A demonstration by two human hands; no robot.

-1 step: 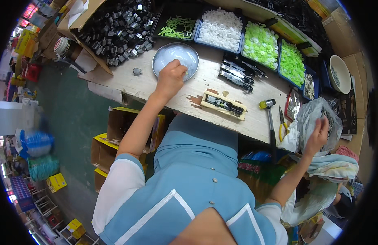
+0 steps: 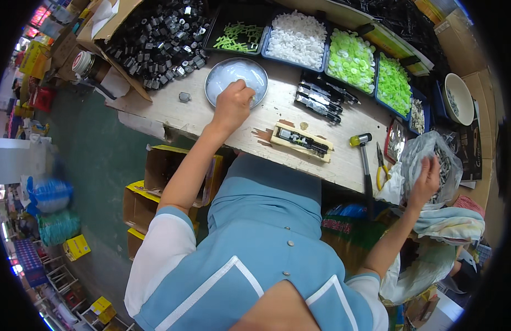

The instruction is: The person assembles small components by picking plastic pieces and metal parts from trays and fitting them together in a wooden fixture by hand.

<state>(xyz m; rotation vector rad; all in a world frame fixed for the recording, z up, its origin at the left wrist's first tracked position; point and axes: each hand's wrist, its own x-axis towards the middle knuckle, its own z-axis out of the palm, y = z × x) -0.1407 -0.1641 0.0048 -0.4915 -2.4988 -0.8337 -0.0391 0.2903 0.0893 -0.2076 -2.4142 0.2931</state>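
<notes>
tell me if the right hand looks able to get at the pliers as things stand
Probably yes: the pliers lie uncovered on the table left of the right hand, though it may have to pass over the crumpled white plastic.

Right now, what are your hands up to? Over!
Left hand at round dish. Right hand by plastic bag. Black assembly in cream block; hammer, pliers lie between block and bag.

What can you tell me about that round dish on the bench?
The dish is round and shallow, with a shiny, metal-looking rim. A glossy, bluish-white substance coats its inside. It lies flat on the bench. The left hand is over its near edge, hiding some of it; whether they touch is unclear.
</notes>
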